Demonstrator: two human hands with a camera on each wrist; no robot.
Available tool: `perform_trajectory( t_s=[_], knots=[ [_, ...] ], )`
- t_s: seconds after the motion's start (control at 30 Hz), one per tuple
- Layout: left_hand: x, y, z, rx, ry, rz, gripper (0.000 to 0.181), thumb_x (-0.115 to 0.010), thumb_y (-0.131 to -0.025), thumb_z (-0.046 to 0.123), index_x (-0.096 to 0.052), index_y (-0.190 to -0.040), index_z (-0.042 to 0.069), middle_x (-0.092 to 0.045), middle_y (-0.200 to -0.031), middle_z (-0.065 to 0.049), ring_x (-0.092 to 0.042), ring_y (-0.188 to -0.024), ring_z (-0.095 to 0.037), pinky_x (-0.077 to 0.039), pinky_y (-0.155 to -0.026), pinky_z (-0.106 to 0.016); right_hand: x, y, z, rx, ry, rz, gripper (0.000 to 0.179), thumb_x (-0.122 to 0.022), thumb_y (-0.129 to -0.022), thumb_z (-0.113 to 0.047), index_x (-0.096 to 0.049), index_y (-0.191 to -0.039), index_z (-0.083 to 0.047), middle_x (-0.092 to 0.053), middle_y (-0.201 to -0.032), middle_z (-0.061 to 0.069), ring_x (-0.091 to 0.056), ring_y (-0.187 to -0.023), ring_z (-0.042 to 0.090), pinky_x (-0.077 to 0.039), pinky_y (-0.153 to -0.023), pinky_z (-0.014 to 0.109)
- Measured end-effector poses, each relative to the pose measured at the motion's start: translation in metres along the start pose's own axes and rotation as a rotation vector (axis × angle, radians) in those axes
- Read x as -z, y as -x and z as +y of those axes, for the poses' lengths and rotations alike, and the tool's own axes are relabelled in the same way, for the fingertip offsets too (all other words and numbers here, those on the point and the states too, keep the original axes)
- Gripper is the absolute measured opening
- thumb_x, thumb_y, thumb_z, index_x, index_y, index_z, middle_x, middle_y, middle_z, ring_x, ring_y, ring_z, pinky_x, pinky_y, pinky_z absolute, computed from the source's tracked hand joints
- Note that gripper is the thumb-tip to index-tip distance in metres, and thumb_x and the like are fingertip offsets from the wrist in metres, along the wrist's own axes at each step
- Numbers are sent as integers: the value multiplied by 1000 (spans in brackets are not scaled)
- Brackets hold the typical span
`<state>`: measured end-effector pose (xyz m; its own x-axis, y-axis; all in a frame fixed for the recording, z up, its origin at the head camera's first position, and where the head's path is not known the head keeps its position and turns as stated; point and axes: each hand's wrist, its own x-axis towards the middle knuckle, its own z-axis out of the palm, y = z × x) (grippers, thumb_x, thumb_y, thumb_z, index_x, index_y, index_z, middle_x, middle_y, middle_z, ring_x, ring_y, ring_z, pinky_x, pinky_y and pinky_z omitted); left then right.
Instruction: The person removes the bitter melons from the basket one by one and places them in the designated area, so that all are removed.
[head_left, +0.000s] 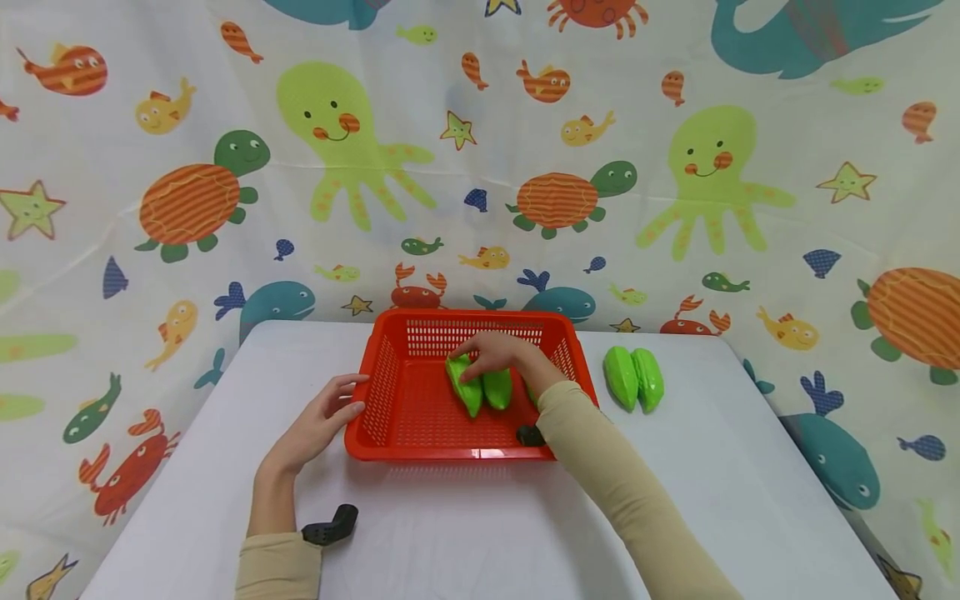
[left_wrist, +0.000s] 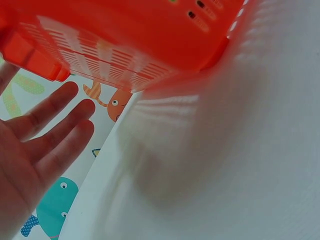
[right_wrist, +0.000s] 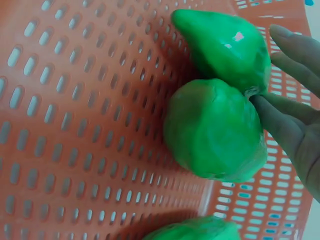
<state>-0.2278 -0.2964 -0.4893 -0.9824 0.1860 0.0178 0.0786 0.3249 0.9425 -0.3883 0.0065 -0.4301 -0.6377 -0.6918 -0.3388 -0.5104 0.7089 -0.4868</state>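
Note:
A red plastic basket [head_left: 420,429] holds glossy green tapered fruits. My right hand [head_left: 495,350] reaches in over its right side, with thumb and fingers at either side of one end of the leftmost green fruit [head_left: 467,390]. In the right wrist view that fruit [right_wrist: 230,47] lies against a second green fruit [right_wrist: 215,130], the thumb tip [right_wrist: 262,102] right where the two meet. Another green fruit [right_wrist: 195,231] shows at the bottom edge. My left hand [head_left: 318,425] is at the basket's left rim, fingertips right at it, its fingers [left_wrist: 62,140] spread and nearly straight.
Two more green fruits [head_left: 633,379] lie side by side on the white table [head_left: 450,533], right of the basket. A curtain [head_left: 465,225] printed with sea animals hangs behind the table. Black devices [head_left: 330,527] sit at both wrists.

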Motion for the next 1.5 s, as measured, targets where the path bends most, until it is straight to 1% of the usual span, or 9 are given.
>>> perform_trajectory(
  t_s=[0.17, 0.27, 0.33, 0.43, 0.57, 0.77, 1.1, 1.27, 1.5],
  knots=[
    [-1, -2, 2, 2, -3, -4, 53, -59, -98, 32, -39, -145, 20, -43, -143, -18, -45, -129, -41, -48, -96, -55, 0, -1, -6, 5, 55, -1, 51, -72, -89, -32, -59, -137, -20, -57, -135, 5, -51, -118, 21, -40, -106, 38],
    [-1, -2, 2, 3, -2, -3, 53, -60, -98, 32, -39, -145, 20, -42, -143, -18, -45, -129, -41, -48, -96, -55, -1, -2, -8, 20, 76, -1, 51, -72, -89, -30, -60, -136, -18, -58, -132, 4, -52, -115, 19, -40, -105, 35],
    [-2, -2, 2, 3, -2, -2, 53, -60, -98, 32, -39, -145, 20, -42, -144, -18, -44, -129, -41, -48, -96, -55, -1, -1, -11, 19, 68, -3, 50, -73, -88, -29, -60, -135, -17, -60, -129, 4, -52, -110, 19, -42, -101, 34],
    [-2, -1, 1, 4, -2, 0, 53, -60, -98, 32, -39, -145, 20, -42, -144, -18, -45, -129, -41, -48, -96, -55, -2, 0, -14, 4, 38, -11, 50, -73, -88, -29, -60, -136, -18, -59, -126, 4, -51, -108, 20, -44, -98, 35],
    [-3, 0, 1, 2, -2, 1, 53, -59, -98, 31, -39, -145, 20, -43, -143, -18, -45, -128, -41, -48, -96, -54, -4, 0, -16, -12, 13, -17, 52, -73, -88, -29, -59, -137, -19, -58, -126, 4, -50, -110, 20, -42, -101, 37],
    [-4, 1, 1, 5, 5, 0, 53, -60, -98, 31, -39, -145, 19, -42, -142, -18, -45, -127, -40, -49, -95, -53, -8, -4, -16, -3, 28, -18, 52, -73, -88, -31, -59, -137, -18, -56, -133, 2, -49, -114, 19, -39, -105, 38],
    [-2, 2, 1, 10, -1, 0, 53, -60, -98, 31, -39, -145, 20, -41, -143, -18, -45, -128, -41, -50, -94, -53, -9, -9, -18, 44, 79, -25, 52, -72, -89, -30, -58, -137, -16, -55, -133, 3, -50, -114, 18, -39, -106, 35],
    [-2, 3, 1, 6, -5, 4, 54, -60, -98, 32, -38, -146, 20, -41, -144, -19, -45, -128, -41, -49, -95, -54, -9, -9, -19, 59, 81, -41, 53, -71, -90, -30, -57, -139, -14, -55, -134, 4, -49, -115, 18, -39, -106, 35],
    [-3, 4, 2, 10, -7, 9, 55, -60, -97, 33, -38, -146, 20, -41, -145, -17, -45, -129, -40, -48, -96, -54, -8, -9, -19, 79, 88, -48, 53, -71, -90, -29, -56, -138, -13, -57, -130, 4, -51, -112, 18, -41, -103, 33]
  ],
)
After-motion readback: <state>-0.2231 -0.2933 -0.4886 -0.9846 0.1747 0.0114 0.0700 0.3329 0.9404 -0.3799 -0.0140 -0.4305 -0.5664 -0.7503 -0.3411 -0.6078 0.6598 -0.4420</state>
